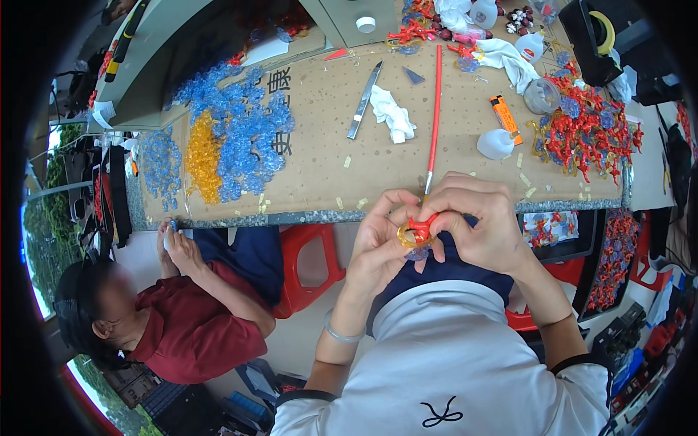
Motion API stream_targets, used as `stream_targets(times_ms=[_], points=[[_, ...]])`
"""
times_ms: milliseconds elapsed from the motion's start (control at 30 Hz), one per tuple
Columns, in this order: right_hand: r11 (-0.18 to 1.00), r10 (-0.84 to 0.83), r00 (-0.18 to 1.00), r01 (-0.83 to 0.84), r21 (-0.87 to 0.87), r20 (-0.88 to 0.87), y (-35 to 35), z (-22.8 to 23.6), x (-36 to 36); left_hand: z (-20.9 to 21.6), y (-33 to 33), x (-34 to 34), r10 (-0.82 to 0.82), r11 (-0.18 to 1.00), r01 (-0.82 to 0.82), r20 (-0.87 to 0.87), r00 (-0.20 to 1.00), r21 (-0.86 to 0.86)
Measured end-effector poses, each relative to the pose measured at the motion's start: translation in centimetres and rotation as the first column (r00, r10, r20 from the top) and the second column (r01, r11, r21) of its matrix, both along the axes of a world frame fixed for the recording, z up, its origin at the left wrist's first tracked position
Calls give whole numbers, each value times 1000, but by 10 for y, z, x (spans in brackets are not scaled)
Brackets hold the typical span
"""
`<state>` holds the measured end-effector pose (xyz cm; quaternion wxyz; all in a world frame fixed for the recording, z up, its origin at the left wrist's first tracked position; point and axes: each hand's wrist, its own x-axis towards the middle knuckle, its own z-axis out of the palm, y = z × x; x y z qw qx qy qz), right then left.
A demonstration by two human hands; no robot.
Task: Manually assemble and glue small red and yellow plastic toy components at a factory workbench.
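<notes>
A: What are the hands doing at the grip?

B: The left hand [378,243] and right hand [480,225] are closing together on a small red branching plastic piece [423,227] joined to a yellow translucent ring [407,236], just below the table edge [291,216] and above the lap. The fingertips of both hands are pinching it tightly; a bluish translucent bit [417,253] is hanging beneath.

A: Any containers nearby?

B: A clear round plastic tub [542,96] is sitting on the brown cardboard sheet [327,145], beside a heap of red and blue plastic pieces [589,131]. I cannot tell what it is holding. A dark tray [614,254] below the table's right end is carrying more red and blue pieces.

A: What is hard to make out?

B: The fingers are covering most of the red piece, so its full shape is staying hidden. The fisheye rim is cutting off the items at the far edge.

A: And the pose?

B: Both forearms are rising from the lower edge, wrists bending inward, a silver bangle [342,333] circling the left wrist. Another person in a dark red shirt [196,327] is sitting at the left, a hand [174,243] touching the table edge near the blue and yellow bead piles [225,145].
</notes>
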<state>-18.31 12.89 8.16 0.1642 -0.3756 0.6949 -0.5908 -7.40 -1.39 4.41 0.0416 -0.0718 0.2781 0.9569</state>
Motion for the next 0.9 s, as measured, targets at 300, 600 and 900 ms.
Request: stream_targets(times_ms=[300,600,900], points=[[1000,19,997,-20,9,78,-2,1,-3,1,3,-3,40,999,-40,1,999,4],[1000,7,999,-7,4,35,-1,0,-4,1,5,0,75,996,-73,44,996,-45],[988,24,998,-32,-152,-55,0,-23,-13,9,3,-3,139,916,-130,-5,990,-380]])
